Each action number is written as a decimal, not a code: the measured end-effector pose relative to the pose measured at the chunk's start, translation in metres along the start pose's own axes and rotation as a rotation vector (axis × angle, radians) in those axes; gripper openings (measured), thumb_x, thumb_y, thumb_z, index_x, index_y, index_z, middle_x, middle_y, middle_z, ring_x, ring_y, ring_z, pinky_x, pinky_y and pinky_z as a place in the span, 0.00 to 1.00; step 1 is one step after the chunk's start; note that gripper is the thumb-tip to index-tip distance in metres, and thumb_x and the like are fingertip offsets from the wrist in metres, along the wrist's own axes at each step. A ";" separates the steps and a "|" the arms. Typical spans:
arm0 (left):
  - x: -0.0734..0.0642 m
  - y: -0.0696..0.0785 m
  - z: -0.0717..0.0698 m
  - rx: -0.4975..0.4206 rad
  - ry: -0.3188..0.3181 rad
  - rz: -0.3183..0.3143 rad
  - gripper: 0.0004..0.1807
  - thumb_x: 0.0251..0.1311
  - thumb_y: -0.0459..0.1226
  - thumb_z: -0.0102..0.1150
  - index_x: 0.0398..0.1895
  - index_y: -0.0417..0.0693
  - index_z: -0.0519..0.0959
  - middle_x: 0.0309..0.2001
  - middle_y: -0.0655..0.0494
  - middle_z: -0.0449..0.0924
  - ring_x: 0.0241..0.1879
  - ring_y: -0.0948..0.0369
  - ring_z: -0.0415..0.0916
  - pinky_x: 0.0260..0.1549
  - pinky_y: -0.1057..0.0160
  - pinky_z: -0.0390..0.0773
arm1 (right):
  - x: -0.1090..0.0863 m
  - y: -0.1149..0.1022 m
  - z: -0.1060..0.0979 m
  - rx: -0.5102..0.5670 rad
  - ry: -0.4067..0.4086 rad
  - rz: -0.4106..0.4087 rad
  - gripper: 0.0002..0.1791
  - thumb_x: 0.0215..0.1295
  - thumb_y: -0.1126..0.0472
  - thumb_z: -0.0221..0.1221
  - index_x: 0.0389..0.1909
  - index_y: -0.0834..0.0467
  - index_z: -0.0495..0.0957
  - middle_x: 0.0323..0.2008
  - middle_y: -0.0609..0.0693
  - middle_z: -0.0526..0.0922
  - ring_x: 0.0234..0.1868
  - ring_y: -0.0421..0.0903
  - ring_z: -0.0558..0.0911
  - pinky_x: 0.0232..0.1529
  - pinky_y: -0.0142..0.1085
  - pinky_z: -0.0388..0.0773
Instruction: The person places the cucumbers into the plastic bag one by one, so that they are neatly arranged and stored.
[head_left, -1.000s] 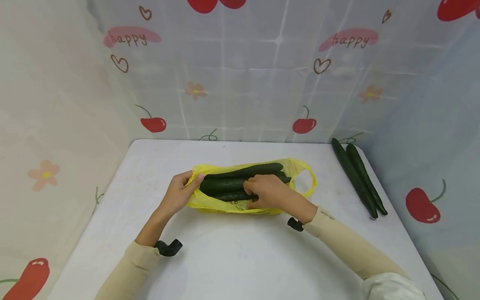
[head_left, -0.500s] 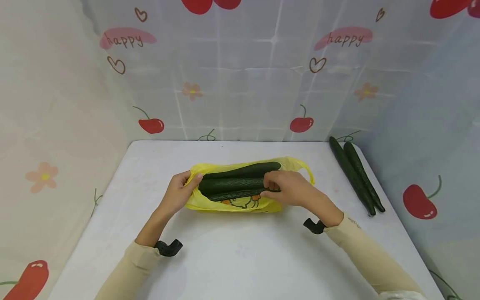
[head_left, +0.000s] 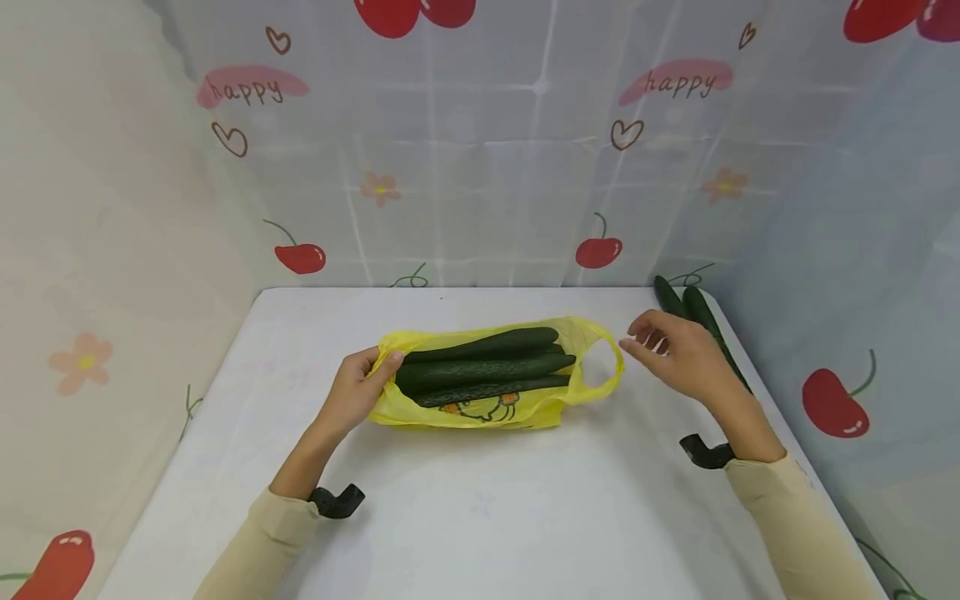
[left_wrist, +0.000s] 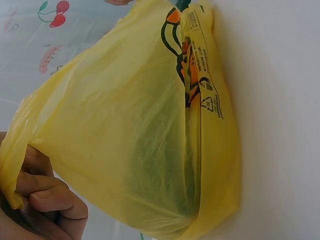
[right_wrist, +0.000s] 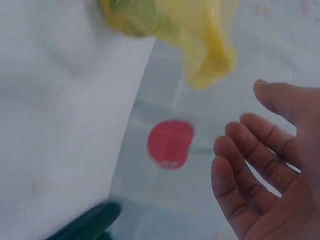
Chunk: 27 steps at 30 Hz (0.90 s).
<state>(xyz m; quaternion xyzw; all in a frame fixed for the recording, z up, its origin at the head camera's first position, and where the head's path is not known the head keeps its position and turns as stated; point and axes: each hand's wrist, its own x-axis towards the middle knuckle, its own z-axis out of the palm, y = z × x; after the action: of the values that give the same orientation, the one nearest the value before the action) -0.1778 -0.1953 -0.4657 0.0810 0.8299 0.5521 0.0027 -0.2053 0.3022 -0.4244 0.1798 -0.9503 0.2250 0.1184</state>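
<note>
In the head view, several dark green cucumbers [head_left: 487, 369] lie side by side in a yellow plastic bag [head_left: 536, 411] at mid-table. My left hand [head_left: 355, 387] grips the bag's left edge, and in the left wrist view its curled fingers [left_wrist: 55, 200] hold the gathered plastic. Right of the bag's loop handle, my right hand [head_left: 678, 354] is raised in the air with loosely bent fingers and nothing in them. Two more cucumbers [head_left: 705, 315] lie at the table's back right, partly hidden behind that hand. The right wrist view shows one cucumber's end [right_wrist: 95, 220].
The white table [head_left: 480, 508] meets a printed curtain [head_left: 480, 208] along its back edge. Patterned sheets also hang at the left and right. A small black device [head_left: 337, 502] is worn at the left wrist, and another [head_left: 705, 452] at the right.
My right hand has come out of the bag, leaving a cucumber among the others, and moved right toward the two cucumbers. The left hand keeps its hold on the bag.
</note>
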 end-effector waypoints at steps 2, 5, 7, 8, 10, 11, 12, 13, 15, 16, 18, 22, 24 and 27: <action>0.000 0.000 0.000 -0.004 0.001 0.000 0.23 0.82 0.48 0.56 0.33 0.38 0.74 0.23 0.55 0.67 0.19 0.65 0.69 0.21 0.67 0.73 | -0.006 0.019 -0.003 0.013 0.041 0.074 0.14 0.72 0.51 0.70 0.47 0.56 0.83 0.37 0.53 0.87 0.36 0.48 0.84 0.36 0.36 0.79; 0.000 0.001 0.001 -0.015 0.002 0.001 0.22 0.82 0.48 0.56 0.33 0.38 0.75 0.23 0.54 0.67 0.19 0.65 0.69 0.21 0.67 0.73 | -0.016 0.051 -0.003 0.020 0.084 0.162 0.19 0.74 0.50 0.68 0.53 0.60 0.81 0.43 0.59 0.88 0.40 0.54 0.85 0.36 0.36 0.77; 0.000 0.001 0.001 -0.019 0.001 0.001 0.22 0.82 0.47 0.56 0.33 0.38 0.75 0.23 0.54 0.67 0.19 0.65 0.69 0.21 0.67 0.73 | -0.023 0.071 -0.001 0.029 0.094 0.208 0.21 0.75 0.50 0.67 0.56 0.63 0.80 0.47 0.63 0.87 0.42 0.57 0.85 0.38 0.38 0.77; 0.000 0.001 0.002 -0.019 0.000 0.000 0.22 0.82 0.47 0.56 0.33 0.39 0.75 0.23 0.55 0.67 0.19 0.65 0.69 0.21 0.67 0.73 | -0.026 0.080 0.001 0.028 0.098 0.224 0.22 0.75 0.51 0.67 0.57 0.65 0.80 0.49 0.65 0.86 0.43 0.59 0.85 0.39 0.40 0.77; 0.000 0.002 0.002 -0.019 -0.001 0.000 0.22 0.82 0.47 0.56 0.33 0.39 0.75 0.23 0.55 0.68 0.19 0.65 0.69 0.21 0.67 0.73 | -0.034 0.096 0.004 0.029 0.097 0.252 0.24 0.75 0.53 0.67 0.59 0.69 0.78 0.51 0.69 0.84 0.44 0.62 0.85 0.41 0.46 0.80; 0.001 0.001 0.002 -0.018 0.000 0.000 0.22 0.82 0.48 0.56 0.33 0.39 0.75 0.23 0.55 0.68 0.19 0.65 0.69 0.21 0.67 0.73 | -0.038 0.102 0.006 0.029 0.093 0.269 0.25 0.75 0.54 0.66 0.60 0.70 0.77 0.52 0.70 0.83 0.45 0.64 0.84 0.42 0.51 0.80; 0.001 0.001 0.003 -0.017 0.000 -0.001 0.22 0.82 0.48 0.56 0.33 0.39 0.74 0.23 0.56 0.67 0.19 0.65 0.69 0.20 0.67 0.73 | -0.041 0.106 0.007 0.029 0.089 0.287 0.26 0.75 0.55 0.66 0.60 0.72 0.77 0.53 0.72 0.82 0.46 0.66 0.83 0.43 0.55 0.81; 0.001 0.000 0.003 -0.016 0.003 -0.003 0.22 0.82 0.48 0.56 0.33 0.40 0.74 0.23 0.56 0.67 0.19 0.65 0.69 0.20 0.67 0.73 | -0.044 0.110 0.009 0.021 0.080 0.308 0.27 0.75 0.55 0.66 0.61 0.72 0.76 0.54 0.73 0.81 0.48 0.68 0.82 0.45 0.59 0.80; 0.001 -0.001 0.003 -0.015 0.006 -0.004 0.22 0.82 0.48 0.56 0.32 0.40 0.74 0.23 0.56 0.67 0.18 0.65 0.68 0.20 0.67 0.72 | -0.049 0.117 0.010 -0.005 0.063 0.353 0.28 0.75 0.54 0.65 0.62 0.73 0.74 0.56 0.74 0.80 0.51 0.71 0.81 0.47 0.65 0.79; 0.001 -0.001 0.003 -0.014 0.008 -0.005 0.22 0.82 0.48 0.56 0.31 0.40 0.73 0.23 0.56 0.67 0.18 0.65 0.68 0.20 0.67 0.72 | -0.051 0.119 0.011 -0.028 0.051 0.375 0.29 0.75 0.53 0.65 0.63 0.73 0.73 0.56 0.75 0.79 0.52 0.72 0.80 0.46 0.66 0.78; 0.001 -0.002 0.003 -0.016 0.008 -0.007 0.22 0.82 0.47 0.56 0.31 0.40 0.73 0.22 0.56 0.66 0.18 0.65 0.67 0.19 0.67 0.71 | -0.054 0.124 0.013 -0.076 0.028 0.406 0.30 0.74 0.52 0.66 0.63 0.72 0.73 0.56 0.75 0.79 0.52 0.72 0.80 0.44 0.66 0.78; 0.000 -0.002 0.002 -0.023 0.007 -0.007 0.23 0.82 0.47 0.56 0.30 0.40 0.72 0.21 0.56 0.64 0.17 0.65 0.66 0.19 0.67 0.69 | -0.059 0.134 0.018 -0.151 -0.009 0.425 0.30 0.71 0.52 0.68 0.62 0.71 0.74 0.54 0.74 0.79 0.48 0.71 0.81 0.39 0.64 0.79; 0.000 -0.002 0.002 -0.023 0.005 -0.003 0.23 0.82 0.47 0.56 0.30 0.40 0.72 0.21 0.56 0.65 0.17 0.65 0.66 0.19 0.67 0.70 | -0.059 0.136 0.022 -0.170 -0.020 0.428 0.31 0.70 0.52 0.68 0.62 0.70 0.74 0.54 0.74 0.78 0.48 0.72 0.81 0.40 0.65 0.80; 0.001 -0.001 0.002 -0.025 0.005 0.002 0.22 0.82 0.47 0.56 0.31 0.40 0.73 0.21 0.56 0.65 0.17 0.65 0.66 0.19 0.67 0.70 | -0.059 0.138 0.026 -0.195 -0.023 0.451 0.31 0.70 0.51 0.68 0.63 0.69 0.74 0.55 0.74 0.77 0.49 0.73 0.80 0.39 0.68 0.79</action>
<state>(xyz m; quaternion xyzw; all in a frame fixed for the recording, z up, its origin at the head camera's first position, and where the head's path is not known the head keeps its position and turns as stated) -0.1788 -0.1935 -0.4677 0.0804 0.8228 0.5626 0.0013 -0.2102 0.4223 -0.5184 -0.0469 -0.9848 0.1512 0.0713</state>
